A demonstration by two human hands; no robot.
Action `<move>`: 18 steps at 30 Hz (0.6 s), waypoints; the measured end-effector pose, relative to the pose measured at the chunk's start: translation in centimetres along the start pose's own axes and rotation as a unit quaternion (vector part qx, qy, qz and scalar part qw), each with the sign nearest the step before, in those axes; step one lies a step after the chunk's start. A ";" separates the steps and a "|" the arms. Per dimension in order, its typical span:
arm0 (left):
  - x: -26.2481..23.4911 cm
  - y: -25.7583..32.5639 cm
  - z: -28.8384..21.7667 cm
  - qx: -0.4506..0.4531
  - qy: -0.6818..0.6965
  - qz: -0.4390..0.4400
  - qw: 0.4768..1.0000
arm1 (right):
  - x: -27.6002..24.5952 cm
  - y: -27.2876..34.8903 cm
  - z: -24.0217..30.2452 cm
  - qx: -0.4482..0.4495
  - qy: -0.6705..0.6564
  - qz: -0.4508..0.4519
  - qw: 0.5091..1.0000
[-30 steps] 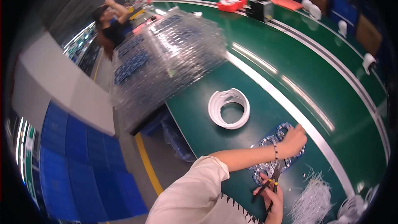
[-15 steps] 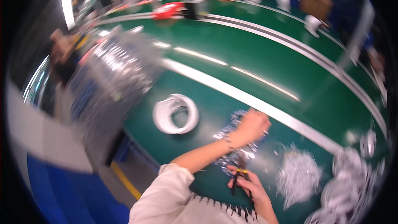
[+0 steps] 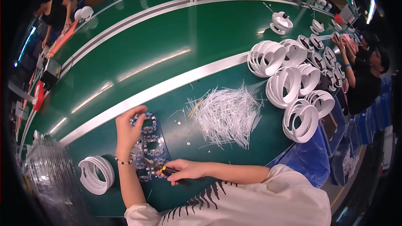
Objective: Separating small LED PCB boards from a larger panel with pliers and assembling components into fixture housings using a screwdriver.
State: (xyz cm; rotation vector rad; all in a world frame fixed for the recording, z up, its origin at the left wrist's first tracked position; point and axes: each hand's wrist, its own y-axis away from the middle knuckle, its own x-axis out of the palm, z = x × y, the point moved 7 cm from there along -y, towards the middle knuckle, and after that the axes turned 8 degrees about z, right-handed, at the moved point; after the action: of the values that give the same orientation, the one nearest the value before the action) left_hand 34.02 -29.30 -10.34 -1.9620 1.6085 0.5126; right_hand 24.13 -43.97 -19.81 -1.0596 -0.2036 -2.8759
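Head view: green workbench (image 3: 176, 58) with a pale metal strip running across it, in a long factory room; other people working at the far left and far right. On the bench, a heap of thin white plastic offcuts (image 3: 226, 115), beside it to the right a group of stacked white rings (image 3: 289, 83), one more stack of white rings (image 3: 97, 174) at lower left, and clear plastic trays (image 3: 46, 171) at the left edge.

Blue panel of small circuit boards (image 3: 150, 142) lying flat on the bench, directly under both hands. Left hand (image 3: 127, 132) pressing down on the panel's upper part, fingers curled over its edge. Right hand (image 3: 184, 170) clenched around yellow-handled cutters (image 3: 161, 168), just below the panel's lower right corner.

Cutters' long axis nearly level, tip pointing left and slightly up, onto the panel. Panel's long axis running from upper left down to lower right.
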 end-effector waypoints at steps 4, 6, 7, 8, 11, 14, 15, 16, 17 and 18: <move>0.5 1.2 0.4 0.050 -0.155 0.013 0.987 | 1.0 -0.4 0.4 -0.011 0.001 -0.003 1.000; 1.7 1.4 0.8 0.031 -0.176 0.043 0.983 | 1.0 -0.5 0.4 -0.029 -0.005 -0.013 0.999; 1.8 1.5 1.2 0.029 -0.172 0.032 0.984 | 1.1 -0.6 0.4 -0.032 -0.007 -0.010 0.999; 1.9 1.4 1.4 0.026 -0.172 0.033 0.984 | 1.1 -0.7 0.2 -0.034 -0.009 -0.005 0.999; 2.2 1.4 1.4 0.049 -0.168 0.032 0.984 | 0.9 -0.7 0.0 -0.031 -0.006 -0.014 0.999; 2.4 1.1 1.0 0.076 -0.161 0.017 0.984 | 0.8 -0.3 0.4 -0.021 -0.014 -0.020 0.999; 2.7 0.8 1.0 0.088 -0.159 0.019 0.983 | 0.5 0.0 0.4 -0.025 -0.018 -0.030 0.999; 2.4 1.0 1.1 0.080 -0.157 0.013 0.984 | 0.7 0.0 0.7 -0.023 -0.022 -0.021 0.999; 2.4 0.9 1.0 0.080 -0.149 0.017 0.985 | 0.8 0.0 1.0 -0.023 -0.024 -0.014 0.999; 2.3 0.7 1.3 0.066 -0.123 0.019 0.990 | 0.8 0.2 1.3 -0.009 -0.022 -0.017 1.000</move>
State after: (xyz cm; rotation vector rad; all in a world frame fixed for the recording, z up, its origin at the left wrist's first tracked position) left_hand 33.92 -30.37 -12.87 -1.7018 1.4883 0.6210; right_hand 24.38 -43.99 -18.31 -1.1346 -0.2011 -2.8913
